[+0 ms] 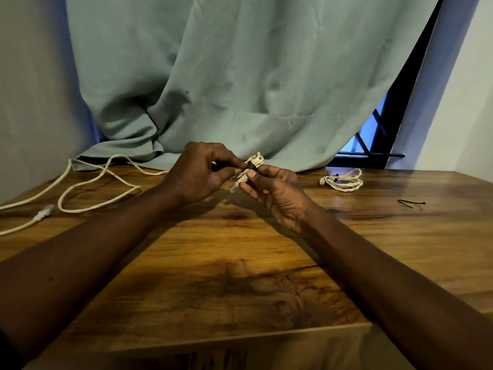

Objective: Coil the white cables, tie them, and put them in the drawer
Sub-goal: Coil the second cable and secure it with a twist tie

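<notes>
Far to the left of the grip, 1 loose white cable [101, 177] sprawls in open loops across the wooden table [240, 263], its clear plug [44, 210] lying flat. It looks light and limp with some springiness. I would judge it best gathered by hand-over-hand loops starting from the plug end, not by dragging it from the middle.

At the grip itself, the left hand [197, 172] pinches the tail of a black zip tie [226, 164] between thumb and forefinger. The tie's head sits just right of that pinch, against the coiled bundle [256, 160]. This bundle is held off the table between the 2 hands, with a clear connector [236, 186] poking out below the pinch. The right hand [277, 190] clasps the bundle, thumb on top and fingers curled beneath.

The bundle is small, soft and compressible. Its strands probably want to spring apart, so the hold belongs across the waist of the coil, close beside the tie. The connector's clip looks fragile and makes a poor handle. The thin tie is likely slick, so a firm pinch near its head should work best.

Right of the grip, 1 tied coil [342, 180] rests on the table, well apart. Farther right lies 1 spare zip tie [410, 202]. No drawer is in view.
</notes>
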